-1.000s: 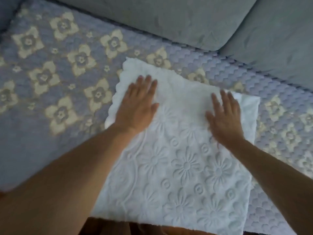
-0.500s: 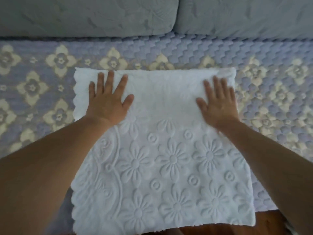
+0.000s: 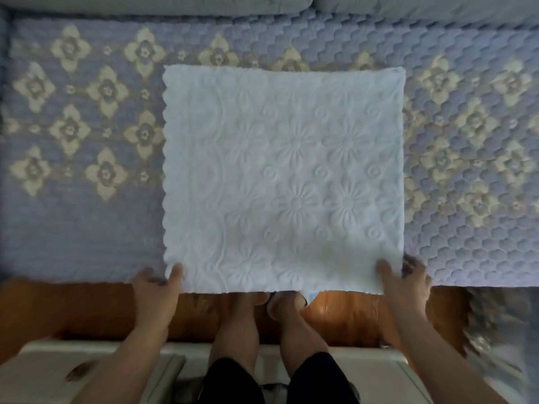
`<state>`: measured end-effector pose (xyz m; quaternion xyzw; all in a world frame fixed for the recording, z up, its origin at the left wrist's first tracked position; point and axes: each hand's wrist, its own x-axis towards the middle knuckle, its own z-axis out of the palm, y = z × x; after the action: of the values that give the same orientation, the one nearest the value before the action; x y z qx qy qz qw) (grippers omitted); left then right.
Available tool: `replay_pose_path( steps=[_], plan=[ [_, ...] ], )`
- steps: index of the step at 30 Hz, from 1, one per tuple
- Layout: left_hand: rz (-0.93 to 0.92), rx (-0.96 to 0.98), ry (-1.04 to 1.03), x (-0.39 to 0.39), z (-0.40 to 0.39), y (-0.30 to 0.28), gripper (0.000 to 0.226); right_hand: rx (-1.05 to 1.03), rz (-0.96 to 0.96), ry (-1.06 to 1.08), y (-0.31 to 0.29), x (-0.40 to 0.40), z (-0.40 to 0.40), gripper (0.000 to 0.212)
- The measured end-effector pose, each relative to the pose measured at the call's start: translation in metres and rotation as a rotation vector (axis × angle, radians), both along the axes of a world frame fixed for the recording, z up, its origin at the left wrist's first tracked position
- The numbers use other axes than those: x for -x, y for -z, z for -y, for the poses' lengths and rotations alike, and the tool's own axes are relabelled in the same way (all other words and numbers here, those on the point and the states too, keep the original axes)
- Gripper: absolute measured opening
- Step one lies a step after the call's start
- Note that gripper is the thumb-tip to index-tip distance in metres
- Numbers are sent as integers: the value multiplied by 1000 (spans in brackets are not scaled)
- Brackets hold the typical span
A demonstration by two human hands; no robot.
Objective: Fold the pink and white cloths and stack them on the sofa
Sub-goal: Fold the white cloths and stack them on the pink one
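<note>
White embossed cloth (image 3: 284,176) lies flat mid-frame on the quilted sofa cover (image 3: 81,141). The left hand (image 3: 157,287) pinches its lower-left corner, and the right hand (image 3: 404,279) pinches the lower-right corner, thumbs on top.

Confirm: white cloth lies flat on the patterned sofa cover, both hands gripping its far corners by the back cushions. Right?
Not quite. In the head view the left hand and right hand grip the near corners of the white cloth, at the sofa's front edge. The cloth does lie flat on the patterned sofa cover.
</note>
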<state>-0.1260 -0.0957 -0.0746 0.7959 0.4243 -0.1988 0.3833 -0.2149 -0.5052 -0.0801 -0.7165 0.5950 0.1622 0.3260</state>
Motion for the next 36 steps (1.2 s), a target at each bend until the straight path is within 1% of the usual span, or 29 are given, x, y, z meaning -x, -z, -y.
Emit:
replay_pose_path(
  steps=[2, 4, 6, 8, 10, 11, 13, 14, 16, 18, 20, 22, 23, 24, 25, 26, 28, 29, 31, 32, 33, 34, 35, 36],
  plan=[
    [-144, 166, -191, 16, -1, 5, 77, -91, 57, 9, -2, 18, -2, 60],
    [-193, 359, -351, 18, -6, 16, 57, -188, 82, 113, -4, 18, 7, 50],
    [-182, 546, -410, 17, -11, 19, 43, -282, 93, 170, -5, 18, 17, 42],
    [-173, 684, -439, 22, -13, 16, 42, -362, 90, 159, -12, 19, 19, 37],
    [-135, 761, -480, 27, -10, 10, 42, -444, 115, 243, -23, 20, 18, 25],
    [-100, 774, -500, 28, -8, 5, 42, -524, 141, 321, -30, 21, 18, 20],
    [-50, 790, -514, 28, -5, -7, 42, -682, 216, 511, -43, 22, 18, 24],
    [-44, 779, -500, 26, -5, -17, 41, -719, 241, 570, -50, 24, 18, 27],
    [-73, 671, -422, 24, -5, -40, 37, -736, 254, 621, -67, 23, 18, 27],
    [-113, 527, -312, 19, -4, -67, 33, -670, 216, 568, -91, 15, 18, 27],
    [-96, 443, -265, 5, -5, -88, 33, -561, 195, 419, -117, -4, 21, 37],
    [-12, 479, -308, -27, 1, -106, 40, -470, 280, 311, -141, -38, 29, 48],
    [40, 527, -357, -50, 7, -116, 40, -470, 346, 284, -151, -59, 35, 49],
    [94, 594, -409, -74, 14, -124, 37, -495, 410, 263, -157, -83, 41, 43],
    [129, 663, -444, -102, 22, -130, 30, -533, 455, 258, -158, -111, 49, 30],
    [147, 725, -463, -133, 31, -132, 22, -560, 490, 290, -154, -139, 58, 20],
    [184, 802, -446, -190, 47, -128, 42, -593, 587, 407, -136, -197, 73, 15],
    [206, 831, -425, -217, 56, -124, 40, -599, 625, 434, -125, -222, 77, 15],
    [211, 869, -377, -264, 72, -105, 19, -603, 634, 380, -96, -264, 83, 15],
    [205, 855, -349, -282, 80, -91, 17, -594, 607, 337, -77, -277, 84, 10],
    [197, 798, -309, -298, 85, -72, 20, -559, 560, 289, -58, -289, 85, 5],
    [187, 713, -273, -310, 90, -52, 23, -497, 516, 252, -38, -299, 87, 5],
    [177, 636, -251, -320, 94, -34, 21, -417, 478, 236, -22, -306, 89, 10],
    [168, 583, -254, -328, 98, -18, 18, -344, 476, 260, -8, -312, 91, 13]
  ],
)
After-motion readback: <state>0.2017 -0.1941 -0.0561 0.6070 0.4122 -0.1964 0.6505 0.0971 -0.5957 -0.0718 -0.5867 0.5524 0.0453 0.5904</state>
